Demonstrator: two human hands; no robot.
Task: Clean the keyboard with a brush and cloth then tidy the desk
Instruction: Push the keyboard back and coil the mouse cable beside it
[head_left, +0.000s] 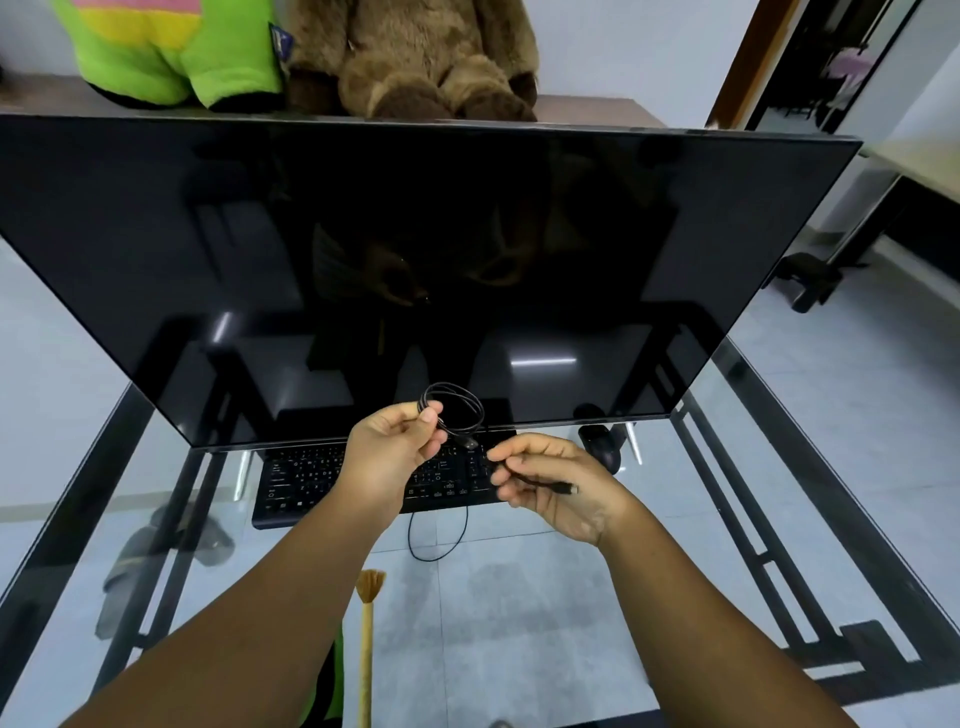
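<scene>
A black keyboard (301, 478) lies on the glass desk (519, 597) under the monitor's lower edge. Above it, my left hand (387, 457) pinches a small coil of thin black cable (457, 410), with a plug hanging from the coil. My right hand (556, 483) pinches the same cable near its other end, whose connector sticks out to the right. A loop of the cable hangs down onto the glass in front of the keyboard. A wooden brush (368, 639) with tan bristles lies on the desk between my forearms. A green cloth (332, 680) shows partly beside my left forearm.
A large dark monitor (415, 260) fills the back of the desk. A black mouse (602, 447) sits right of the keyboard. A green plush toy (166, 52) and a brown teddy bear (426, 57) sit on a shelf behind. Sandals show through the glass at left.
</scene>
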